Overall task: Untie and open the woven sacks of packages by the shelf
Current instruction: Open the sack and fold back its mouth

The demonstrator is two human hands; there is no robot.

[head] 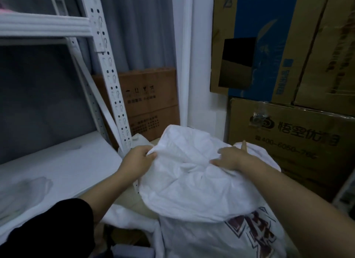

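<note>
A white woven sack (192, 182) with dark red printing low on its front stands at the lower middle, its crumpled top folded over toward me. My left hand (139, 158) grips a fold of the sack's top at its left edge, fingers curled round the fabric. On the gathered, puckered middle of the top lies my right hand (229, 158), fingers spread and pressing into the folds. No tie or string can be made out.
A white metal shelf (57, 161) with a perforated upright (113, 85) stands at the left, close to the sack. Stacked cardboard boxes (288, 138) fill the right side. Another brown box (151, 102) leans at the back. More white sack fabric (124, 217) lies low beside the sack.
</note>
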